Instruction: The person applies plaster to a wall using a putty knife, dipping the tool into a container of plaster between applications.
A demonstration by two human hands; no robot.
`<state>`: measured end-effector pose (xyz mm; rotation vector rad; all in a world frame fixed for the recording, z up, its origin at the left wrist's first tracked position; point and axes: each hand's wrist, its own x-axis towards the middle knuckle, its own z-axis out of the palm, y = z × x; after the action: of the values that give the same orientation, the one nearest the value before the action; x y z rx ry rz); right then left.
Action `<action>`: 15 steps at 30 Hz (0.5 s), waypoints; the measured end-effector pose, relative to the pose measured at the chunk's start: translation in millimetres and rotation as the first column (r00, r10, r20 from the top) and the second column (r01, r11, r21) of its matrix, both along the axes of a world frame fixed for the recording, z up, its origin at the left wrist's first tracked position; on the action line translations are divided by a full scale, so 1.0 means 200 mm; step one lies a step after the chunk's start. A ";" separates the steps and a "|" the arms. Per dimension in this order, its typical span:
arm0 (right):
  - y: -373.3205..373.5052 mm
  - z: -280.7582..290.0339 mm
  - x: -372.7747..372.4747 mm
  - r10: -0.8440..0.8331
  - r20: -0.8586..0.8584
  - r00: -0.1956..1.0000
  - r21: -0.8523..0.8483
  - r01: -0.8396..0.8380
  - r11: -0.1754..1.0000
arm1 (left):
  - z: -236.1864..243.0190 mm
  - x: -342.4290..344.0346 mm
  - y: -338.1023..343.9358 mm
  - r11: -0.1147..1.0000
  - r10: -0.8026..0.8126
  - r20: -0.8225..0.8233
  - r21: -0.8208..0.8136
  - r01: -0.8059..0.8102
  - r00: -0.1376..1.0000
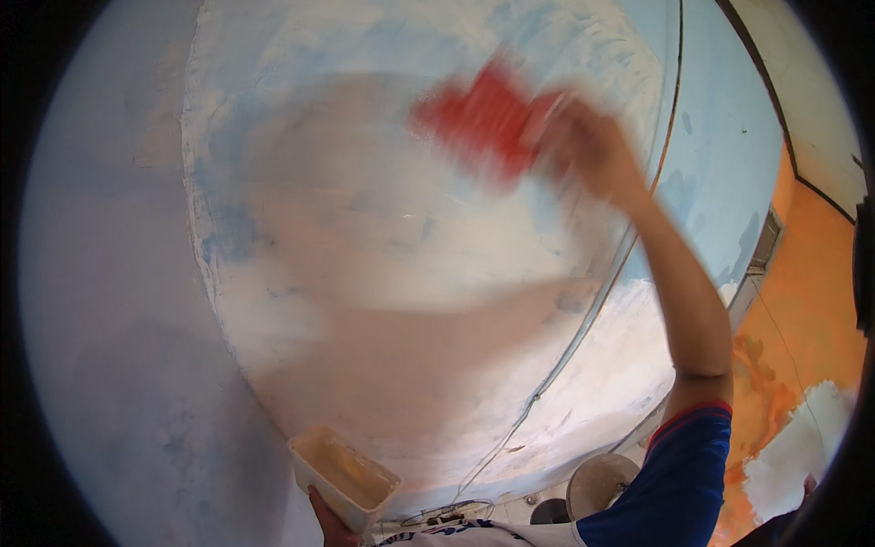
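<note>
My right hand (588, 150) is raised to the upper part of the wall and closed on the handle of a broad red scraper (488, 123). Motion blurs both the hand and the scraper, so I cannot tell whether its edge touches the surface. Patchy white filler over light blue paint covers this wall (410, 223). Low on the left, my left hand (332, 524) grips an oblong, pale plastic tub (330, 486) by its side. The tub's inside is coated with whitish residue; its bottom is partly hidden.
A grey cable (571, 346) runs up the wall, left of my right forearm. Below stand a pale bucket (583, 488) and a dark round container (550, 512), near loose wire (447, 512) on the floor. An orange wall (825, 264) with a white patch lies to the right.
</note>
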<state>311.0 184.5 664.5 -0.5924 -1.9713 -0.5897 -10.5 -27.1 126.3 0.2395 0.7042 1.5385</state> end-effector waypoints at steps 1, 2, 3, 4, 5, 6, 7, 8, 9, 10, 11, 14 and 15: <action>0.00 -0.17 -0.11 0.041 0.146 0.988 0.021 -0.045 0.999 | -0.02 0.00 -0.01 1.000 0.013 0.009 -0.001 -0.013 1.000; -0.01 -0.19 -0.11 0.013 0.173 0.985 0.003 -0.014 1.000 | -0.03 0.00 0.01 1.000 -0.009 0.015 0.008 0.009 1.000; -0.02 -0.21 -0.10 -0.005 0.199 0.980 -0.016 0.009 1.000 | -0.05 0.01 0.02 1.000 -0.019 0.018 0.014 0.019 1.000; -0.01 -0.22 -0.09 -0.016 0.224 0.974 -0.037 0.024 0.999 | -0.05 0.01 0.01 1.000 -0.020 0.017 0.015 0.019 1.000; 0.04 -0.04 0.00 -0.102 -0.016 0.995 -0.070 0.101 0.992 | -0.05 0.03 0.02 0.999 -0.037 0.012 0.026 0.037 0.999; 0.04 0.20 0.11 -0.202 -0.143 0.969 0.033 0.208 0.978 | -0.01 0.06 0.03 0.997 -0.059 0.006 0.040 0.059 0.998; 0.08 0.47 0.28 -0.166 -0.254 0.953 0.109 0.199 0.974 | 0.02 0.08 0.04 0.995 -0.080 0.001 0.053 0.080 0.997; 0.10 0.69 0.43 -0.311 -0.379 0.872 0.317 0.438 0.841 | 0.06 0.10 0.03 0.994 -0.092 -0.005 0.058 0.092 0.996; 0.10 0.84 0.47 0.082 -0.503 0.861 0.289 0.078 0.954 | 0.06 0.12 0.03 0.996 -0.081 -0.001 0.046 0.081 0.997; 0.06 0.89 0.46 0.104 -0.588 0.802 0.304 0.101 0.947 | 0.07 0.12 0.03 0.998 -0.060 -0.001 0.037 0.060 0.998; 0.01 0.87 0.40 0.184 -0.562 0.807 0.339 0.022 0.940 | 0.08 0.11 0.03 0.999 -0.034 -0.005 0.032 0.034 0.999; -0.04 0.54 0.27 -0.026 -0.307 0.951 0.124 0.068 0.990 | 0.06 0.07 0.00 0.999 -0.030 -0.110 0.028 0.033 0.993; -0.02 0.33 0.15 0.070 -0.178 0.982 -0.109 -0.090 0.990 | 0.04 0.06 0.00 0.999 -0.023 -0.094 0.023 0.025 0.995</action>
<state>340.6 179.6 730.9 -0.6124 -1.8635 -0.3616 1.0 -26.6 134.1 0.3395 0.7539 1.5212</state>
